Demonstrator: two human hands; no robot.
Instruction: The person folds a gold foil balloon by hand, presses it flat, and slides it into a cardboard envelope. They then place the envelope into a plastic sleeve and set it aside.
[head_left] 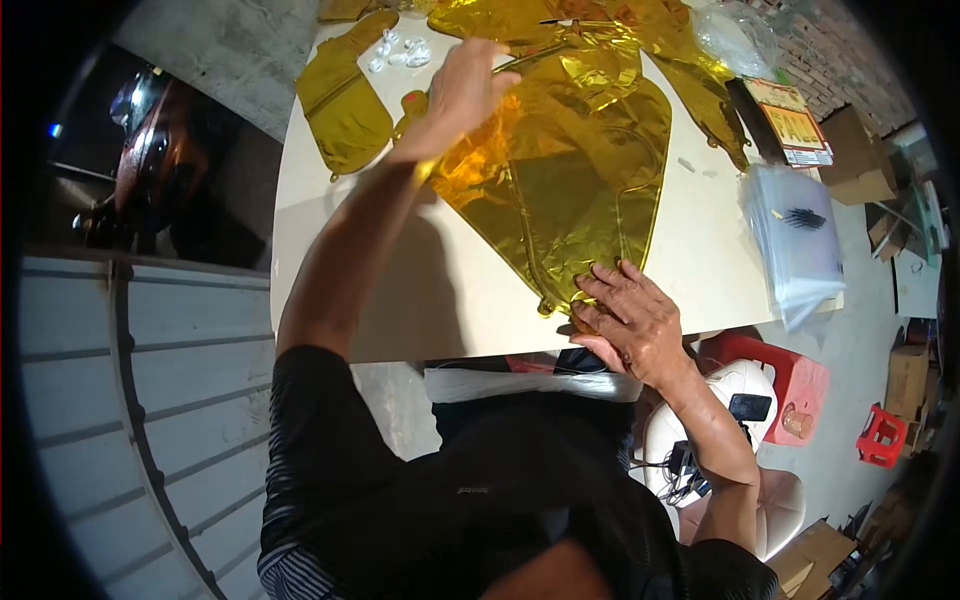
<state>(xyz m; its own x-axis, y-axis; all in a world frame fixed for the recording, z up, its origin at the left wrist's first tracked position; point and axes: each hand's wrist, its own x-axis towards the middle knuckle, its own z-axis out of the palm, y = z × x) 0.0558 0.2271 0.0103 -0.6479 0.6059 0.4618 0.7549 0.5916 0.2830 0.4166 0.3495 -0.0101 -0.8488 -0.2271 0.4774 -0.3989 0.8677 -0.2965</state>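
A large flat gold foil sheet (590, 150) lies on the pale table (720, 270), its narrow end toward the front edge. My left hand (465, 90) is at the sheet's upper left, fingers bent near its edge; whether they pinch the foil is unclear. My right hand (630, 315) rests on the narrow end at the table's front edge, fingers spread and the thumb lower down by the edge. Another gold foil piece (345, 105) lies at the upper left, and more gold foil (685, 75) is at the upper right.
Small white pieces (400, 50) lie at the back left. A box with red and yellow print (785, 120) and a stack of clear plastic bags (795, 240) sit at the right side. Beyond the front edge stand a red stool (805, 375) and a white seat (660, 430) holding cables.
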